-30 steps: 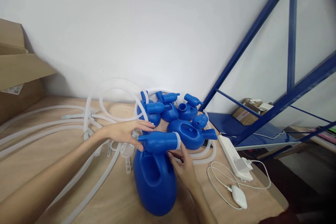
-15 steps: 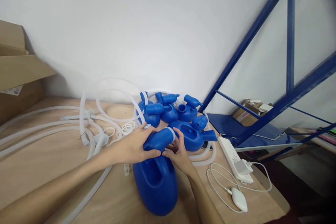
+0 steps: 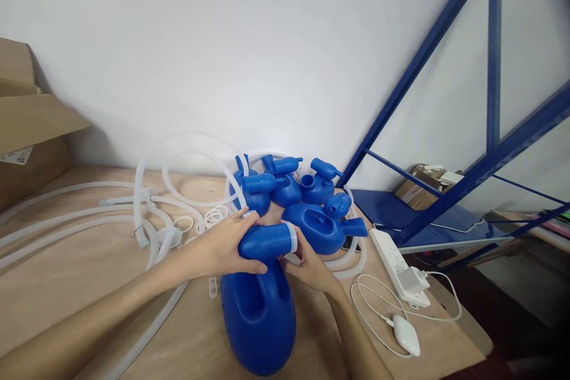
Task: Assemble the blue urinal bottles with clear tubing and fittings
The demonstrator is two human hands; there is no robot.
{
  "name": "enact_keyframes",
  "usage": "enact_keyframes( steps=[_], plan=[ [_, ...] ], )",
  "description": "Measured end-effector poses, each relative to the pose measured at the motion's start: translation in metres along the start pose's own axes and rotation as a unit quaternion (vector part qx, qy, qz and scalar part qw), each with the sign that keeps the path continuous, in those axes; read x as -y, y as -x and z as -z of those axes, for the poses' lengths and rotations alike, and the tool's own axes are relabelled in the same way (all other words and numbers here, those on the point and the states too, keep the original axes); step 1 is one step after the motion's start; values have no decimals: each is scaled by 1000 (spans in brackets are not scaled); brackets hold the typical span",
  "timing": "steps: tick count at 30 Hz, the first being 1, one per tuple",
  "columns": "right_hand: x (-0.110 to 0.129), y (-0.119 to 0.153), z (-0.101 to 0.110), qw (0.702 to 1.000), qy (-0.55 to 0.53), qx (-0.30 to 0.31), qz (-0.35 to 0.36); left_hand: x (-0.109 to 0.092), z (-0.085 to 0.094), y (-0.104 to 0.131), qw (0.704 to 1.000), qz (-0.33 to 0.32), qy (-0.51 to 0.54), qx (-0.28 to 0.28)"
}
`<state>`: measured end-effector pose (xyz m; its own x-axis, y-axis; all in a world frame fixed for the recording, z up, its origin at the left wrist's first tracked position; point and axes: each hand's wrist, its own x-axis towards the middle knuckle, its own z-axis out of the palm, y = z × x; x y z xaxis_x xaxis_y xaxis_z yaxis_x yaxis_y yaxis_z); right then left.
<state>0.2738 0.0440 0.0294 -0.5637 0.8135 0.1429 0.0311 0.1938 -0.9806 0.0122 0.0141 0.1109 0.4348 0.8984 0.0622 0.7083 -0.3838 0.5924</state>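
Observation:
A blue plastic jug (image 3: 258,332) with a handle stands near the front of the table. On its neck sits a blue tubular top piece (image 3: 266,241), tilted to the right, with a whitish ring (image 3: 293,237) round its open end. My left hand (image 3: 225,244) is wrapped round the left part of this piece, thumb along its lower side. The fingers of my right hand (image 3: 307,261) press at the ringed end and just below it.
Behind my hands stand several blue jugs (image 3: 312,227) with similar tops. Clear tubing (image 3: 138,202) and white rings (image 3: 216,215) lie to the left. A cardboard box (image 3: 35,124) is far left. At right are a power strip (image 3: 396,267), a white device (image 3: 406,335) and blue shelving (image 3: 445,237).
The blue top piece has turned so that its ringed end points more to the right. The jug has shifted slightly left and down, and both hands have moved with it.

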Motion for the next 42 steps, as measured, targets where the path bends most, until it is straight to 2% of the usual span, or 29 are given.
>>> enact_keyframes(
  steps=[5, 9, 12, 17, 23, 30, 42],
  plan=[
    [12, 2, -1, 998, -47, 11, 36, 0, -4, 0, 1000, -7, -19, -5],
    [16, -11, -4, 996, -70, -46, 39, 1, -6, 0, 999, -16, -37, -10],
    [19, -29, -13, 992, -67, -97, 50, 1, -9, 1, 999, -14, -42, -24],
    [21, -49, -35, 973, -194, -93, 88, -2, -10, 1, 999, -6, -43, -14],
    [17, -45, -42, 967, -146, -151, 144, 1, -13, 0, 999, -28, -38, -18],
    [19, -45, -51, 948, -174, -202, 173, -1, -13, -1, 999, -22, -37, -19],
    [17, -47, -53, 935, -164, -232, 210, -2, -14, 1, 999, -13, -12, -33]
  ],
)
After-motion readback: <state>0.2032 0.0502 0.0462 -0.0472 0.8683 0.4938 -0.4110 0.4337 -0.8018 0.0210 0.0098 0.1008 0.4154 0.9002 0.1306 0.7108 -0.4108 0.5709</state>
